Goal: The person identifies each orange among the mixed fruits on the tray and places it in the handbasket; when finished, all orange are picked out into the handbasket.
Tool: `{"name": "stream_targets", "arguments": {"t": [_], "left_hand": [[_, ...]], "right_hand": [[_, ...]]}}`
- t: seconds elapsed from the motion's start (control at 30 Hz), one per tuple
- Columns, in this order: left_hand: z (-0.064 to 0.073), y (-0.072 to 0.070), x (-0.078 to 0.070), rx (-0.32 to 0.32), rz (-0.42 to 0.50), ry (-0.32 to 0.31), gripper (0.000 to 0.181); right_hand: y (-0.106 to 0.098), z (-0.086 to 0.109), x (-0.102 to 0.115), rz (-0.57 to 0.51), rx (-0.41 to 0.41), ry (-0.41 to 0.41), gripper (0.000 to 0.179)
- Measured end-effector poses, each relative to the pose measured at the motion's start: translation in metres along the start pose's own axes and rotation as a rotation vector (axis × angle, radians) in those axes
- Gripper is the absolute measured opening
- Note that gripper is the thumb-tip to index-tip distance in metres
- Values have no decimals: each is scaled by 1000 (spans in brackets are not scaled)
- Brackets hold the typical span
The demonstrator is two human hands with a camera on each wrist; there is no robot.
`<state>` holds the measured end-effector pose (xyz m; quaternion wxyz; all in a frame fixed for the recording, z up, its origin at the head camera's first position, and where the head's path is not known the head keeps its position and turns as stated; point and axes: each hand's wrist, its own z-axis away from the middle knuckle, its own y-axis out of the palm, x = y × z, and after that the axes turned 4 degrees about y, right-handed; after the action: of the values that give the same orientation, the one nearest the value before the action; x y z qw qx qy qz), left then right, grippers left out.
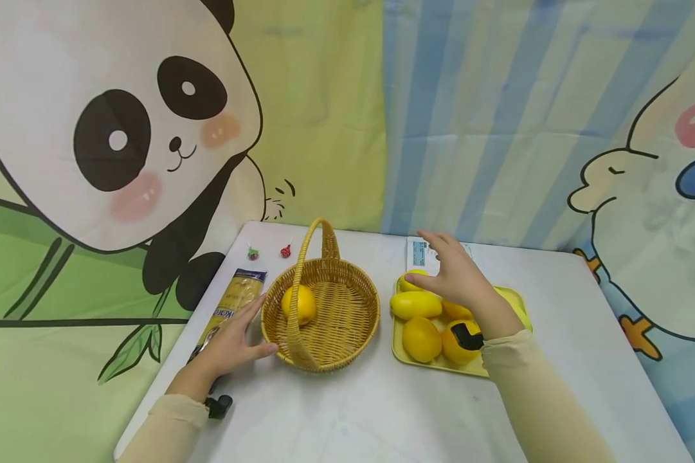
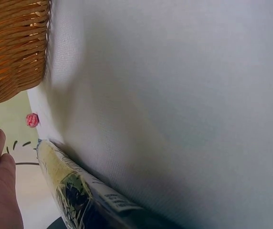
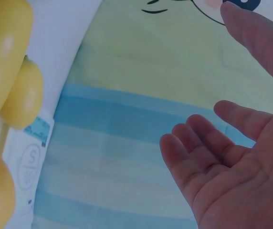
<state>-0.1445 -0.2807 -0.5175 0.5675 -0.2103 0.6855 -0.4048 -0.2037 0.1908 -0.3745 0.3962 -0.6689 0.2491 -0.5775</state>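
A round wicker basket (image 1: 347, 308) with a tall arched handle stands on the white table, holding one orange-yellow fruit (image 1: 302, 305) at its left. My left hand (image 1: 231, 344) lies against the basket's left side, fingers extended and thumb at the near rim. In the left wrist view its fingertips are right at the wicker (image 2: 15, 52). My right hand (image 1: 454, 273) is raised over the far part of a yellow tray (image 1: 402, 350), thumb and fingers spread, holding nothing. Several yellow and orange fruits, including a long yellow one (image 1: 415, 305) and a round orange one (image 1: 421, 339), fill the tray; my right forearm hides some.
A long yellow plastic packet (image 1: 240, 292) lies left of the basket, partly under my left hand in the head view. Behind it sit two small wrapped candies, one green (image 1: 252, 253), one red (image 1: 286, 251). A white printed packet (image 1: 419, 252) lies behind the tray, before the cloth backdrop.
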Motion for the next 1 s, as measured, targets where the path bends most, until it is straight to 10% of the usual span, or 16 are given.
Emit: {"name": "stream_targets", "arguments": {"t": [1.0], "left_hand": [[2,1,2,-8,16,17,117]], "right_hand": [[22,73,-74,68,-43,169,94]]}}
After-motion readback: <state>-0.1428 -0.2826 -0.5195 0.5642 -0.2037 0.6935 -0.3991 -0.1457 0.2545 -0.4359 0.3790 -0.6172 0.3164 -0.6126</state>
